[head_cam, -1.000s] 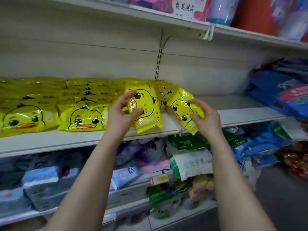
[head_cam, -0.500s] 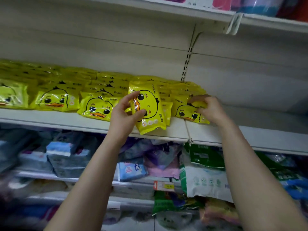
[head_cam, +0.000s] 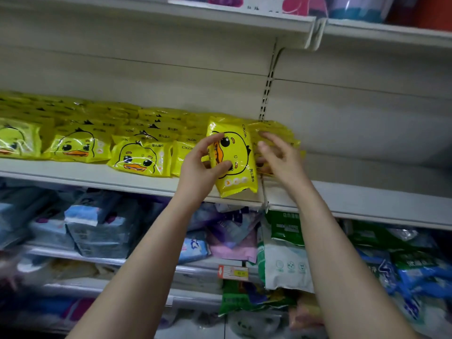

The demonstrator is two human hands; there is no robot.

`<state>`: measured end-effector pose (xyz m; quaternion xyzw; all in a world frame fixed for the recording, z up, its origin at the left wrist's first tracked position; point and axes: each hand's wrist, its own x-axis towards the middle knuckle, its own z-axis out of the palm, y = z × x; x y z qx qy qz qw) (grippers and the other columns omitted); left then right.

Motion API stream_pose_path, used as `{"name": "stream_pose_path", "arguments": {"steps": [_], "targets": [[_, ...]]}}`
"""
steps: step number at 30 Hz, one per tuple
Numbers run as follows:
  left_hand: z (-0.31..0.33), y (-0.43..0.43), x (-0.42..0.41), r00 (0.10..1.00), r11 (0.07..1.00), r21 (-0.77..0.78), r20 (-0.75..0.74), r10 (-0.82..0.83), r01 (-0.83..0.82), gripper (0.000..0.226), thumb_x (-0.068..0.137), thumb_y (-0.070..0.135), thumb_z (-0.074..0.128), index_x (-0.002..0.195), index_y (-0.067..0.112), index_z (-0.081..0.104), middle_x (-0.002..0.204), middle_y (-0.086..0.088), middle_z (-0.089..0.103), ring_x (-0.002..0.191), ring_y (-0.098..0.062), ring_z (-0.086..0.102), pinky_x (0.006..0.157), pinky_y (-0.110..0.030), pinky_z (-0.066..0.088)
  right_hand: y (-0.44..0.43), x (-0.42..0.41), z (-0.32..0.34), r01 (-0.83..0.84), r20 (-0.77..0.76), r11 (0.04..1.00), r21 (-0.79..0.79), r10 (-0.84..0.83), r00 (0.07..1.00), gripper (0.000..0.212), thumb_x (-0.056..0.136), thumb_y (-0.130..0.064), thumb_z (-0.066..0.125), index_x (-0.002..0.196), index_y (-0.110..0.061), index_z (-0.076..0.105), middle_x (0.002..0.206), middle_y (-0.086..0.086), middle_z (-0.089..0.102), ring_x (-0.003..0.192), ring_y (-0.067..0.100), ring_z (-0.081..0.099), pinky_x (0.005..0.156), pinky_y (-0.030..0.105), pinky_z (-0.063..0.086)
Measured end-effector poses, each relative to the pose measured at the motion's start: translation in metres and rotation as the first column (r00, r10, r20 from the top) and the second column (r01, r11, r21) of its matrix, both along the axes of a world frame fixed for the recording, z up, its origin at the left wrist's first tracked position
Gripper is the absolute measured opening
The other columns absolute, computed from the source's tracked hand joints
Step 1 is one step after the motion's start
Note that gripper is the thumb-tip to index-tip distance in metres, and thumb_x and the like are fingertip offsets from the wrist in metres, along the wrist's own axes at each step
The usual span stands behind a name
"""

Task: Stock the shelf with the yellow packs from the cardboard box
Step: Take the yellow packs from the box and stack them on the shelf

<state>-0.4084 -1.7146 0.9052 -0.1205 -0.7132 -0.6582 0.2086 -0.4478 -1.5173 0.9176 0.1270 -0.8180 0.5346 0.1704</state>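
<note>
Shelf is largely filled with yellow packs. One pack is gripped upright at its front edge by the left hand, fingers curled round it. Right hand is spread open, empty. Box not seen.

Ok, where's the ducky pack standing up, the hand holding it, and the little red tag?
Upright duck pack (head_cam: 237, 152): head view, on the duck's yellow face.
Left hand (head_cam: 200, 167): head view, middle of the hand.
Red price tag (head_cam: 233, 272): head view, middle of the tag.
</note>
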Motion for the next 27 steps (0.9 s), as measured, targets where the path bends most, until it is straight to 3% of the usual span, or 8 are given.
{"name": "stream_pose_path", "arguments": {"steps": [4,7,9,11,14,17,22,27], "targets": [[-0.001,0.025,-0.001,0.999,0.997,-0.064,-0.011,-0.049,0.048,0.056,0.083,0.006,0.072,0.131,0.029,0.057,0.124,0.014,0.061,0.100,0.010,0.054,0.086,-0.017,0.049,0.002,0.016,0.001,-0.141,0.188,0.970,-0.199,0.179,0.966,0.067,0.088,-0.015,0.070,0.144,-0.027,0.037,0.103,0.009,0.074,0.088,0.022,0.073,0.074,0.036,0.060],[-0.009,0.037,-0.002,0.991,0.988,-0.076,0.027,-0.130,0.132,0.059,0.085,0.009,0.070,0.132,0.039,0.053,0.128,0.003,0.061,0.114,-0.009,0.058,0.092,-0.029,0.053,0.021,0.017,0.006,-0.074,0.170,0.968,-0.241,0.117,0.978,0.069,0.084,0.000,0.071,0.139,-0.029,0.040,0.101,0.014,0.072,0.079,0.023,0.073,0.065,0.038,0.060],[-0.013,0.039,-0.002,0.988,0.989,-0.037,0.056,-0.141,0.143,0.059,0.086,0.005,0.068,0.130,0.041,0.053,0.125,-0.004,0.061,0.109,-0.014,0.064,0.092,-0.036,0.055,0.038,0.014,0.010,-0.023,0.090,0.992,-0.125,0.034,0.995,0.071,0.078,-0.003,0.074,0.134,-0.034,0.043,0.112,0.014,0.069,0.088,0.025,0.072,0.073,0.044,0.060],[-0.017,0.037,-0.002,0.991,0.993,-0.032,0.079,-0.112,0.115,0.057,0.087,0.002,0.067,0.131,0.036,0.053,0.124,-0.005,0.061,0.102,-0.010,0.066,0.089,-0.031,0.055,0.051,0.012,0.016,0.061,-0.019,0.993,0.099,-0.060,0.998,0.069,0.071,-0.014,0.072,0.128,-0.043,0.046,0.118,0.002,0.066,0.097,0.025,0.068,0.083,0.050,0.057],[-0.022,0.031,-0.002,0.994,0.997,-0.054,0.098,-0.056,0.062,0.048,0.088,0.006,0.067,0.128,0.032,0.057,0.119,-0.001,0.062,0.098,-0.011,0.067,0.082,-0.024,0.055,0.058,0.007,0.025,0.180,-0.092,0.904,0.387,-0.156,0.983,0.068,0.076,-0.012,0.068,0.128,-0.049,0.046,0.116,-0.005,0.064,0.100,0.029,0.064,0.089,0.045,0.052],[-0.025,0.027,-0.001,0.993,0.998,-0.065,0.116,-0.012,0.020,0.044,0.088,0.007,0.067,0.122,0.034,0.059,0.115,-0.001,0.062,0.093,-0.010,0.067,0.080,-0.023,0.054,0.049,-0.001,0.023,0.200,-0.136,0.779,0.594,-0.148,0.980,0.067,0.084,-0.009,0.065,0.135,-0.048,0.045,0.135,-0.001,0.058,0.120,0.028,0.051,0.098,0.036,0.043],[-0.027,0.021,0.001,0.991,0.995,-0.101,0.129,0.025,-0.012,0.042,0.088,0.007,0.066,0.125,0.028,0.060,0.115,-0.001,0.063,0.094,-0.008,0.066,0.076,-0.014,0.050,0.033,-0.011,0.003,0.229,-0.194,0.680,0.697,-0.129,0.972,0.060,0.089,-0.013,0.063,0.140,-0.041,0.046,0.140,0.006,0.052,0.127,0.029,0.038,0.102,0.037,0.028],[-0.028,0.018,0.002,0.990,0.993,-0.108,0.131,0.058,-0.044,0.043,0.088,0.007,0.066,0.126,0.026,0.061,0.111,0.002,0.063,0.094,-0.007,0.066,0.072,-0.011,0.048,0.034,-0.014,-0.014,0.276,-0.243,0.498,0.822,-0.132,0.961,0.083,0.082,-0.042,0.072,0.151,-0.038,0.026,0.155,0.003,0.034,0.145,0.033,0.020,0.115,0.046,0.013]]}}
